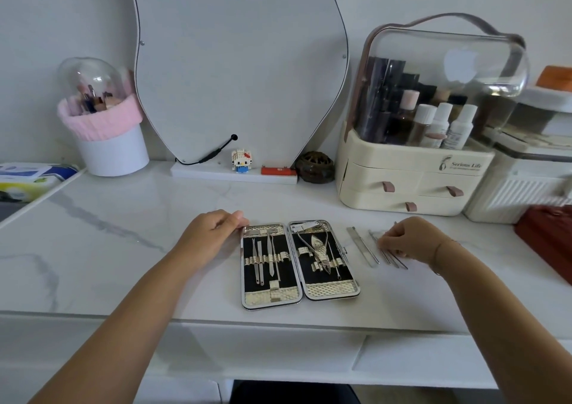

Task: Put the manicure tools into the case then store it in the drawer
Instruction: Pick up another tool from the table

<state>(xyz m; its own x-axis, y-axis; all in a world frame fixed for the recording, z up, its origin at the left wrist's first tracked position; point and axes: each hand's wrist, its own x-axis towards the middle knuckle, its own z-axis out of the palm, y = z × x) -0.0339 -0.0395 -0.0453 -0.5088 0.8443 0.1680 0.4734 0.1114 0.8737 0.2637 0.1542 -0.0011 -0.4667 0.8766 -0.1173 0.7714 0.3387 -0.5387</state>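
Note:
An open manicure case (pixel 298 290) with a black lining and gold trim lies flat on the marble table, several metal tools strapped in both halves. My left hand (pixel 213 230) rests at the case's upper left corner, thumb touching its rim. Several loose metal tools (pixel 363 247) lie on the table to the right of the case. My right hand (pixel 408 241) is down on the rightmost of them, fingers curled over thin rods; whether one is lifted I cannot tell. White drawer fronts (pixel 418 363) run under the table's front edge.
A cream cosmetics organiser (pixel 411 180) with small drawers stands at the back right, a dark red pouch (pixel 548 236) at the right edge. A curved mirror (pixel 241 63), a small figurine (pixel 240 160) and a pink-rimmed brush holder (pixel 108 137) line the back. A tissue pack (pixel 28 177) lies far left.

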